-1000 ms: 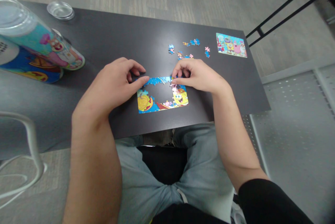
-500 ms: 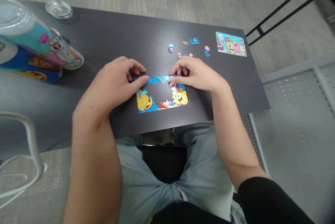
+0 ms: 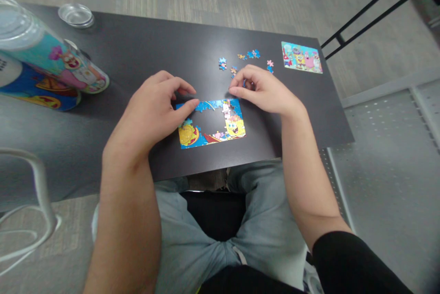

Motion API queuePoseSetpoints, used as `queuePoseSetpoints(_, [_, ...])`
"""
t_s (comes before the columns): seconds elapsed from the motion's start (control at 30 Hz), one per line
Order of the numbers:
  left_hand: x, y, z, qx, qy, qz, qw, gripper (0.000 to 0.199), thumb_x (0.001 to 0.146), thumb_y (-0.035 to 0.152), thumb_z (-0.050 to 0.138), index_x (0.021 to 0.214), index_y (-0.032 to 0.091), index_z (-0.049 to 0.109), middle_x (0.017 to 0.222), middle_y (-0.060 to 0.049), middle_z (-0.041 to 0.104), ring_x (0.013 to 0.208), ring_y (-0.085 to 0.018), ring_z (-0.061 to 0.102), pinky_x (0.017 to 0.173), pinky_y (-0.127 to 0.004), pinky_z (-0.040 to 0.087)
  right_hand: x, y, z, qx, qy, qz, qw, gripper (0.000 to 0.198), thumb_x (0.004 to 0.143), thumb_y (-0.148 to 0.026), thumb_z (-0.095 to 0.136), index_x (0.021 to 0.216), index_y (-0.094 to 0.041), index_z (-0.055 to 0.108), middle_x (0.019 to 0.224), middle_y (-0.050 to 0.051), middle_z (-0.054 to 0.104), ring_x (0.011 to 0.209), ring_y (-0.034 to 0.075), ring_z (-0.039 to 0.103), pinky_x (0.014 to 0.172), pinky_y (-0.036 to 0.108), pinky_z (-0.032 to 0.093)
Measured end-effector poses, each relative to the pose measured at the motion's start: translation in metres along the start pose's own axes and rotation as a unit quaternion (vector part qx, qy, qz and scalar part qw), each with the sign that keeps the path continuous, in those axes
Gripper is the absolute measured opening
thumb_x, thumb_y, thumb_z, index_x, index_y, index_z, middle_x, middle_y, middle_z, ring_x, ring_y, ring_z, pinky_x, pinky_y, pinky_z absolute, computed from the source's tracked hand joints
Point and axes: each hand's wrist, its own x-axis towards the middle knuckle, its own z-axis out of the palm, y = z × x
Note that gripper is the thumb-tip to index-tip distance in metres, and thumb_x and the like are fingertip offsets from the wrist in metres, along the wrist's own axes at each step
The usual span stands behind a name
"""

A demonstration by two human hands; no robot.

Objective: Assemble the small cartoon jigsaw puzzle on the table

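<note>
A jigsaw puzzle frame (image 3: 237,130) lies on the dark table, its border joined around a gap in the middle. It shows a yellow cartoon face at the right and a burger at the lower left. My left hand (image 3: 154,106) is open, its thumb resting at the puzzle's upper left corner and its fingers apart just beyond the top edge. Above the upper right corner hovers my right hand (image 3: 263,90), thumb and index fingertip close together with no piece showing between them. Loose jigsaw pieces (image 3: 253,54) lie beyond it, some partly hidden by the hand.
A picture card (image 3: 302,58) lies at the table's far right. Two printed cylindrical containers (image 3: 58,62) are at the left, with a clear round lid (image 3: 76,15) behind them. A white curved tube (image 3: 41,184) stands at the lower left. The table's near edge (image 3: 220,169) borders my lap.
My right hand has lifted off the puzzle's upper right corner and shifted slightly right and away. The left hand stays at the upper left corner, its thumb slightly moved.
</note>
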Motion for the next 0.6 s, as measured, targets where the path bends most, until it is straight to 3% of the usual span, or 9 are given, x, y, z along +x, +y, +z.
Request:
queuePoseSetpoints(0.13, [0.004, 0.017, 0.015, 0.033, -0.001, 0.038, 0.999, 0.032, 0.111, 0.05, 0.081, 0.131, 0.028, 0.092, 0.14, -0.015, 0.082, 0.13, -0.043, 0.073, 0.123, -0.064, 0.06, -0.001, 0.011, -0.023, 0.004, 0.09, 0.043, 0.995, 0.038, 0.108, -0.064, 0.099, 0.109, -0.03, 0.08, 0.102, 0.006, 0.074, 0.098, 0.029, 0.063, 0.087, 0.045, 0.055])
queuePoseSetpoints(0.27, [0.006, 0.025, 0.031, 0.062, -0.006, 0.048, 0.997, 0.019, 0.113, 0.045, 0.082, 0.125, 0.034, 0.091, 0.137, -0.014, 0.082, 0.132, -0.045, 0.069, 0.12, -0.066, 0.058, 0.001, 0.031, -0.047, -0.021, 0.173, 0.057, 0.983, 0.03, 0.107, -0.052, 0.096, 0.103, -0.03, 0.076, 0.099, 0.006, 0.074, 0.097, 0.029, 0.066, 0.089, 0.045, 0.056])
queuePoseSetpoints(0.43, [0.006, 0.019, 0.035, 0.063, 0.001, 0.053, 0.997, 0.021, 0.115, 0.046, 0.078, 0.126, 0.033, 0.091, 0.135, -0.015, 0.08, 0.129, -0.046, 0.07, 0.117, -0.067, 0.057, 0.002, 0.054, -0.068, -0.045, 0.272, 0.076, 0.958, 0.02, 0.102, -0.037, 0.092, 0.097, -0.03, 0.073, 0.097, 0.005, 0.075, 0.097, 0.029, 0.07, 0.096, 0.049, 0.059])
queuePoseSetpoints(0.5, [0.006, 0.016, 0.033, 0.069, 0.018, 0.049, 0.996, 0.024, 0.117, 0.049, 0.077, 0.128, 0.033, 0.091, 0.137, -0.016, 0.081, 0.131, -0.047, 0.07, 0.12, -0.07, 0.054, 0.004, 0.06, -0.07, -0.05, 0.276, 0.085, 0.956, 0.019, 0.101, -0.032, 0.092, 0.096, -0.03, 0.073, 0.098, 0.005, 0.076, 0.096, 0.029, 0.07, 0.098, 0.049, 0.059])
queuePoseSetpoints(0.6, [0.005, 0.012, 0.03, 0.076, 0.025, 0.037, 0.996, 0.029, 0.118, 0.053, 0.074, 0.128, 0.032, 0.091, 0.139, -0.017, 0.082, 0.134, -0.05, 0.071, 0.123, -0.073, 0.05, 0.01, 0.062, -0.066, -0.047, 0.227, 0.094, 0.968, 0.024, 0.099, -0.033, 0.098, 0.094, -0.029, 0.075, 0.095, 0.004, 0.077, 0.096, 0.03, 0.071, 0.096, 0.048, 0.058])
